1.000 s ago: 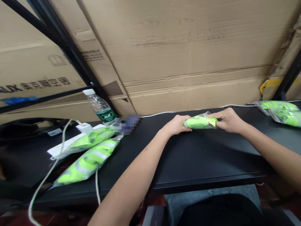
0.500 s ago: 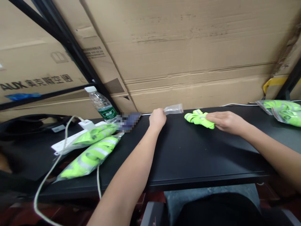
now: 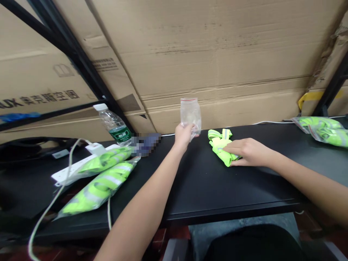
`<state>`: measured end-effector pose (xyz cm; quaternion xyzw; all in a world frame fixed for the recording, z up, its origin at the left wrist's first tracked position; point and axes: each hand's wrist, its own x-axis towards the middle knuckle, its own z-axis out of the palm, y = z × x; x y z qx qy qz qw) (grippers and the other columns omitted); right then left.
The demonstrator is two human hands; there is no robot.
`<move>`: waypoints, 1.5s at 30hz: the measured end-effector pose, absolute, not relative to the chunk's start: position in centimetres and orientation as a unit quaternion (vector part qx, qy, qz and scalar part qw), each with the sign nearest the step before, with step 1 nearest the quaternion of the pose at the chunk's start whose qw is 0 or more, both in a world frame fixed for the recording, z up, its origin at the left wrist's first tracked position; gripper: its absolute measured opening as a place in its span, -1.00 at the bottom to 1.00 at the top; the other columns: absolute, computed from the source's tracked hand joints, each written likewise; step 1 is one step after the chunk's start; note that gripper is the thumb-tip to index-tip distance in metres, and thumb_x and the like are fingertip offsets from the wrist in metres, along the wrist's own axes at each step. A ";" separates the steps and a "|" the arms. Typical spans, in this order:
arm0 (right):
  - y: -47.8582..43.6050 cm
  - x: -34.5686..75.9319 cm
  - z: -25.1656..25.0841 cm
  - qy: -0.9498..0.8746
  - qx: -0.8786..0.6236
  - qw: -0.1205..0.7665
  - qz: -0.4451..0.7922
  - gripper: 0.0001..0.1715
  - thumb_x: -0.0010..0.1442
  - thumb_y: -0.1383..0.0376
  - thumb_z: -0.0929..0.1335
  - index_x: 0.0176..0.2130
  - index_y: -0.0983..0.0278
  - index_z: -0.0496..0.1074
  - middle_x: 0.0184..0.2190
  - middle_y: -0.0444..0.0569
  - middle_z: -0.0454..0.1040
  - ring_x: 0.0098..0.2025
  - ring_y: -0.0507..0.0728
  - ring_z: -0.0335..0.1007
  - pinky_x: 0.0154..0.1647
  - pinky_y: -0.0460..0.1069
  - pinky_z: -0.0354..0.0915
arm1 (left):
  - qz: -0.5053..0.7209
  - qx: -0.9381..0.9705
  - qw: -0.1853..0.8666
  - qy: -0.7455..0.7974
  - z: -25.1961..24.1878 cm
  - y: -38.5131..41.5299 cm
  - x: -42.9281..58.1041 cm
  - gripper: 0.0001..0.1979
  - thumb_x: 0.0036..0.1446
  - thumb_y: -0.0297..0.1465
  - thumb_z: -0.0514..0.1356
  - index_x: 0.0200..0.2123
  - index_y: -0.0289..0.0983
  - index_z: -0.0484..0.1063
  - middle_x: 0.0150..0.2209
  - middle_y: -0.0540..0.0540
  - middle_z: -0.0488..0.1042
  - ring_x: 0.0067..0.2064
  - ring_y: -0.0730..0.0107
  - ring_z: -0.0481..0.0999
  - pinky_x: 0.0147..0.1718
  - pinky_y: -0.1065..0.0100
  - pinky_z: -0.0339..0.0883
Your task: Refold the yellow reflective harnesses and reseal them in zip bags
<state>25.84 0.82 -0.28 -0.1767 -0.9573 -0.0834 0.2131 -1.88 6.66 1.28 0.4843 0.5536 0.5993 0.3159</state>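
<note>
My left hand [image 3: 183,137] holds a clear resealable plastic bag [image 3: 190,115] upright by its lower end, with the red-edged mouth at the top. A folded neon-yellow reflective vest [image 3: 220,148] lies unbagged on the black table [image 3: 217,192]. My right hand [image 3: 250,153] rests on the vest's right side, fingers extended across it. Two bagged neon vests [image 3: 99,190] lie on the left, and more bagged vests [image 3: 320,131] lie at the right end.
A white power strip [image 3: 72,168] with a plug and a white cable lies at the left, near a water bottle [image 3: 114,125] and a pixelated object [image 3: 145,144]. Large cardboard boxes [image 3: 217,54] stand behind the table. My knees are below its front edge.
My left hand has lifted the plastic bag, which now stands upright and looks opened out. The vest has shifted and turned under my right hand, and lies more compactly folded.
</note>
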 end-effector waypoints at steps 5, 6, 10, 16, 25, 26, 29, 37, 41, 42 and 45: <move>1.1 26.2 0.5 -0.846 -0.293 0.430 0.118 -0.37 0.19 -0.07 0.43 0.10 0.25 0.46 -0.02 0.12 0.61 0.02 0.30 0.57 0.02 0.18 0.49 | 0.574 0.564 0.424 0.416 2.3 2.7 3.5 -0.76 0.04 -0.27 0.15 -0.21 -0.24 0.34 -0.27 -0.17 0.58 -0.20 0.10 0.64 -0.35 0.12 0.58; 1.2 26.2 0.5 -0.800 -0.316 0.484 0.158 -0.40 0.21 -0.06 0.43 0.08 0.25 0.46 -0.07 0.10 0.63 -0.03 0.28 0.59 -0.06 0.16 0.51 | 0.555 0.586 0.438 0.396 2.3 1.8 4.4 -0.74 0.05 -0.24 0.13 -0.20 -0.24 0.36 -0.27 -0.17 0.59 -0.20 0.08 0.63 -0.35 0.10 0.57; 1.9 26.5 1.3 -0.721 -0.340 0.553 0.244 -0.54 0.15 -0.08 0.44 -0.25 0.26 0.56 -0.34 0.03 0.64 -0.34 0.19 0.60 -0.30 0.07 0.50 | 0.487 0.673 0.424 0.360 1.7 -0.3 6.7 -0.69 0.09 -0.16 0.18 -0.20 -0.25 0.45 -0.19 -0.18 0.54 -0.05 0.02 0.55 -0.07 -0.02 0.47; 4.7 33.3 3.9 -0.593 -0.583 0.554 0.039 -0.57 0.29 0.01 0.32 -0.43 0.25 0.48 -0.48 0.00 0.55 -0.51 0.10 0.45 -0.41 0.02 0.37 | 0.312 0.812 0.114 0.480 0.6 -0.8 6.5 -0.34 0.12 0.09 0.19 0.12 -0.23 0.34 0.15 -0.26 0.34 0.22 -0.08 0.26 0.21 -0.10 0.13; 6.9 44.2 2.0 -0.512 -0.770 0.379 -0.040 -0.68 0.15 0.06 0.41 -0.42 0.25 0.52 -0.50 0.18 0.47 -0.06 0.52 0.47 -0.01 0.35 0.27 | 0.116 0.828 0.117 0.535 1.2 0.1 4.3 0.02 -0.10 0.23 0.24 0.26 -0.36 0.28 0.22 -0.42 0.25 0.21 -0.34 0.22 0.13 -0.17 0.21; 7.1 44.2 1.8 -0.506 -0.778 0.369 -0.049 -0.65 0.14 0.06 0.41 -0.33 0.31 0.54 -0.38 0.29 0.51 0.01 0.59 0.43 0.00 0.41 0.26 | 0.102 0.841 0.133 0.514 1.5 0.4 3.7 -0.04 -0.08 0.17 0.27 0.26 -0.32 0.29 0.23 -0.37 0.27 0.23 -0.30 0.22 0.15 -0.13 0.21; 7.5 42.5 1.6 -0.527 -0.765 0.362 -0.075 -0.45 0.19 0.07 0.38 -0.06 0.50 0.49 -0.04 0.56 0.47 0.17 0.65 0.30 0.11 0.49 0.17 | 0.077 0.875 0.184 0.441 2.4 1.2 1.9 -0.22 -0.07 -0.12 0.35 0.25 -0.13 0.34 0.29 -0.14 0.30 0.29 -0.11 0.24 0.24 0.02 0.16; 4.9 29.8 0.1 -0.871 -0.376 0.298 0.108 -0.26 0.26 -0.10 0.34 0.29 0.17 0.30 0.27 0.08 0.36 0.27 0.28 0.32 0.23 0.20 0.30 | 0.078 0.883 0.277 0.370 3.1 2.2 0.0 -0.39 0.04 -0.37 0.21 0.22 -0.11 0.39 0.32 -0.05 0.34 0.37 0.07 0.23 0.30 0.09 0.11; 3.6 27.0 -0.9 -0.920 -0.320 0.203 0.104 -0.16 0.17 -0.14 0.40 0.29 0.21 0.32 0.31 0.16 0.31 0.34 0.37 0.20 0.32 0.30 0.14 | 0.093 0.893 0.185 0.399 2.7 1.6 0.9 -0.46 0.06 -0.31 0.19 0.16 -0.20 0.42 0.17 -0.16 0.47 0.21 0.03 0.41 0.20 0.09 0.25; 3.5 27.0 -1.1 -0.922 -0.324 0.188 0.095 -0.17 0.18 -0.13 0.41 0.27 0.23 0.34 0.31 0.20 0.31 0.34 0.40 0.19 0.31 0.33 0.12 | 0.088 0.897 0.171 0.397 2.5 1.5 1.2 -0.46 0.05 -0.30 0.20 0.15 -0.21 0.42 0.16 -0.18 0.47 0.19 0.03 0.42 0.18 0.10 0.27; 3.4 27.2 -1.3 -0.925 -0.313 0.199 0.076 -0.38 0.28 -0.01 0.35 0.21 0.24 0.41 0.27 0.21 0.35 0.35 0.38 0.18 0.32 0.38 0.03 | 0.071 0.904 0.117 0.405 1.9 1.1 1.9 -0.47 0.07 -0.28 0.20 0.15 -0.19 0.40 0.15 -0.19 0.46 0.12 0.03 0.48 0.08 0.12 0.35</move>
